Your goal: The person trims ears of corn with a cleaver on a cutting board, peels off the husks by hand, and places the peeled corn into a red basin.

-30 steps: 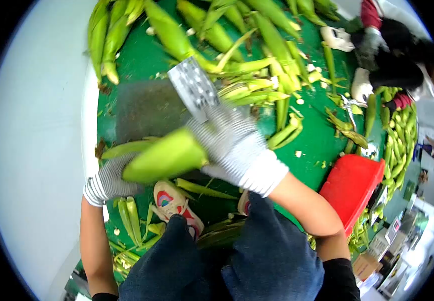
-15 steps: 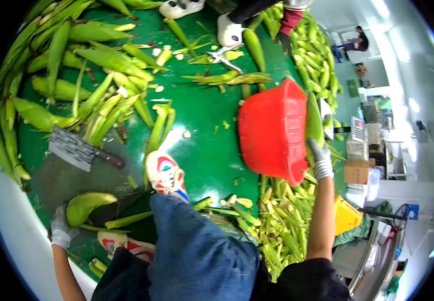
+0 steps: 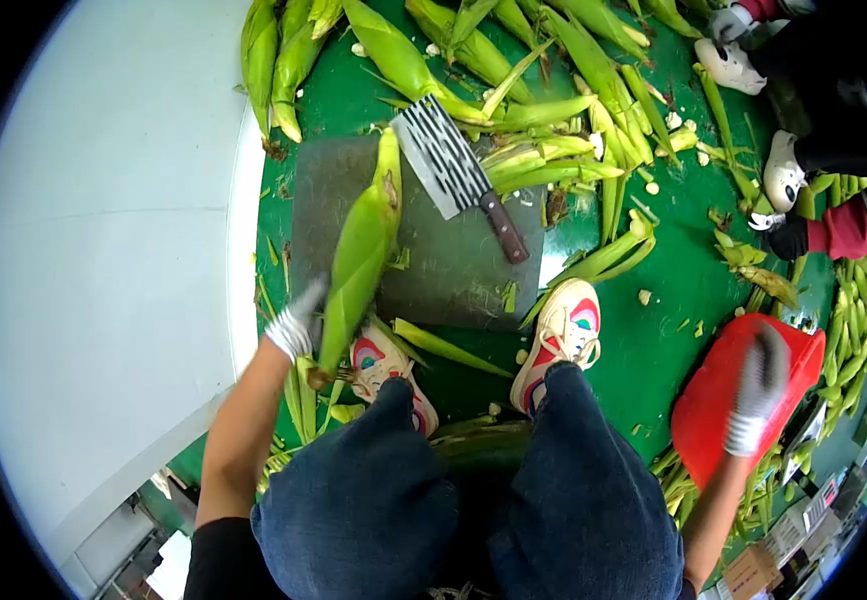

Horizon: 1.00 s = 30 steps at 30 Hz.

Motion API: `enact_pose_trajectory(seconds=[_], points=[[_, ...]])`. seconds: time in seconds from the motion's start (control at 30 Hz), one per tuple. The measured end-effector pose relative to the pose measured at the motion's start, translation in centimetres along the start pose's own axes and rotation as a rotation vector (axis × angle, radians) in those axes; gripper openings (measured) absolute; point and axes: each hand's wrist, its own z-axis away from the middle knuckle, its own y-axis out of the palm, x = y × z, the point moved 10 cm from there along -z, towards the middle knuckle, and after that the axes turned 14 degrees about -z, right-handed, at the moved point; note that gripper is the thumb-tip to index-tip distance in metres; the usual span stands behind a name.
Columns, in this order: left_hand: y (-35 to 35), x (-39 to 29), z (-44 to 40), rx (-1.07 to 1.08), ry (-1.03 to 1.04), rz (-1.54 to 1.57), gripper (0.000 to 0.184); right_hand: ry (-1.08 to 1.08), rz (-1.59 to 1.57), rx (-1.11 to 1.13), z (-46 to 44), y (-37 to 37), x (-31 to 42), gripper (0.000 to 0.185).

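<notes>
both hands (image 3: pixel 303 303) (image 3: pixel 761 372): blurred | red tub (image 3: pixel 705 395): partly covered | topmost corn ears (image 3: pixel 385 50): cut by top edge

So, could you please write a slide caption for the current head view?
Left hand at a green corn ear, a cleaver on the dark board, right hand by a red tub.

Passage runs over green floor (image 3: pixel 658 345) between right shoe (image 3: pixel 557 345) and tub (image 3: pixel 705 410); cleaver (image 3: pixel 441 155) obstructs board (image 3: pixel 443 285).

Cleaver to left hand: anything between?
Yes, in the head view: the green corn ear, then a strip of dark board, between the left hand and the cleaver.
</notes>
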Motion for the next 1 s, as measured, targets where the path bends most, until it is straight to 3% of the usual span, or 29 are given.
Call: enact_pose_trajectory(seconds=[0.03,0.1,0.13,0.23,0.3,0.33,0.37,0.4,0.43,0.47,0.53,0.57,0.67,0.8,0.87,1.0], points=[[5.1,1.2,2.0,0.227,-0.032,-0.214,0.054,0.049,-0.149,0.106,-1.2,5.7,3.2,0.028],[-0.6,4.6,0.1,-0.129,0.076,-0.316,0.051,-0.198,-0.105,0.363,-2.1,17.0,8.4,0.029],[-0.9,4.6,0.5,-0.203,0.114,-0.403,0.050,-0.212,-0.121,0.492,-2.6,22.5,10.3,0.031],[-1.9,1.6,2.8,-0.439,0.268,-0.691,0.051,-0.113,0.221,0.742,-2.5,36.7,10.2,0.042],[-2.6,-0.8,5.2,-0.577,0.395,-0.962,0.054,-0.140,0.316,0.698,-2.5,41.1,9.2,0.046],[-2.4,-1.9,6.8,-0.676,0.321,-1.179,0.057,0.119,0.117,0.867,-2.9,41.4,8.1,0.041],[-1.8,-3.5,8.6,-0.763,0.244,-1.401,0.060,0.092,0.046,0.916,-2.6,42.6,6.9,0.030],[-1.5,-4.9,9.7,-0.844,0.169,-1.627,0.063,0.397,-0.288,1.014,-1.5,42.5,5.7,0.026],[-1.5,-5.4,9.9,-0.866,0.185,-1.657,0.064,0.704,-0.628,1.074,0.2,42.1,5.6,0.022],[-1.7,-5.7,10.0,-0.886,0.202,-1.685,0.064,0.789,-0.812,1.045,1.1,41.1,6.6,0.019],[-1.4,-6.3,10.5,-0.935,0.219,-1.719,0.067,0.534,-0.527,0.930,0.5,37.3,9.0,0.020],[-1.2,-6.6,10.7,-0.948,0.075,-1.772,0.069,0.391,-0.314,0.844,0.5,35.3,10.4,0.021],[-0.7,-6.7,11.0,-0.991,0.213,-1.803,0.070,-0.037,-0.477,0.523,1.3,32.1,15.8,0.027],[-1.0,-6.9,10.8,-0.950,0.131,-1.794,0.071,0.135,-0.094,0.782,1.9,37.6,14.1,0.029],[-0.3,-7.0,11.2,-0.903,0.067,-1.782,0.072,0.096,-0.135,0.765,2.1,39.4,13.2,0.031],[-0.5,-7.3,11.1,-0.929,0.167,-1.824,0.072,0.143,-0.155,0.756,1.1,37.1,15.6,0.034]])
